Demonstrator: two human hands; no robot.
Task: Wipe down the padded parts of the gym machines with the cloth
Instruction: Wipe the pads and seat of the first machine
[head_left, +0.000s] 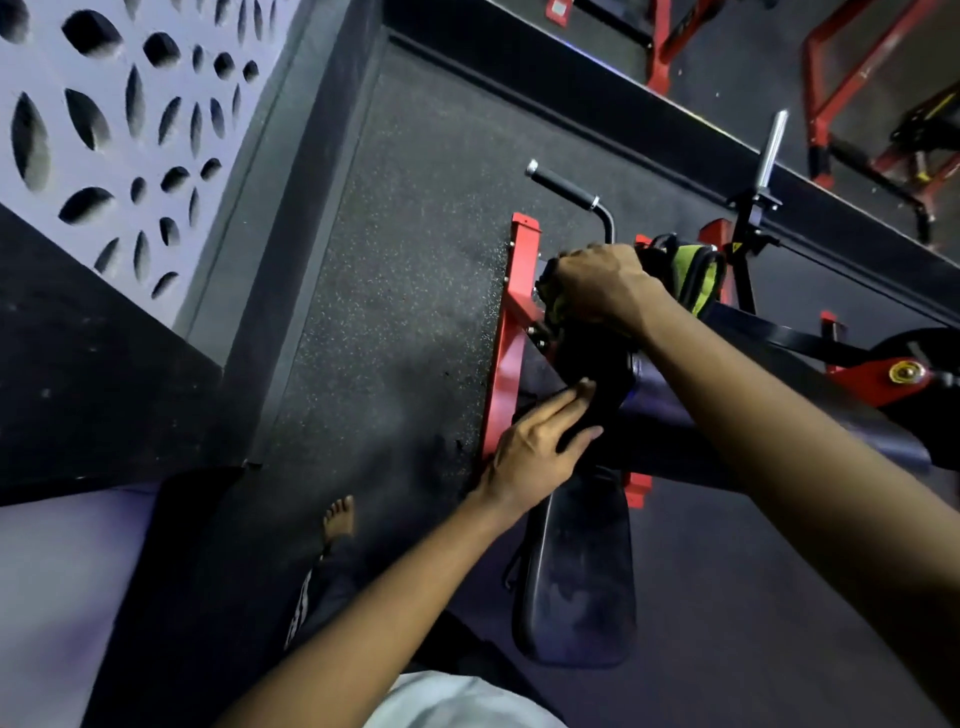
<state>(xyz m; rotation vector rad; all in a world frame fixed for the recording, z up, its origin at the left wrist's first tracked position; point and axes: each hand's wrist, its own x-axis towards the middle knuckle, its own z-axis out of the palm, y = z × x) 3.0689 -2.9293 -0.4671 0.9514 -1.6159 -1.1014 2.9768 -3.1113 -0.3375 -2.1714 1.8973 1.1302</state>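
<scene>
My right hand (602, 291) grips a dark and yellow-green cloth (691, 275) bunched against the top of the machine's upright black pad (592, 358). The cloth sticks out to the right of my knuckles and a bit shows under my fingers on the left. My left hand (540, 447) lies lower on the side of that pad, fingers straight and together, touching it. Below both hands sits the black seat pad (571, 582), its surface dull and smeared. A long padded part (753, 431) runs off to the right under my right forearm.
The machine's red frame (506, 343) stands left of the pads, with a black handle (563, 187) and a chrome peg (771, 150) above. Speckled rubber floor (405, 249) lies to the left. My bare foot (340, 519) is near the seat. More red machines (857, 104) stand at top right.
</scene>
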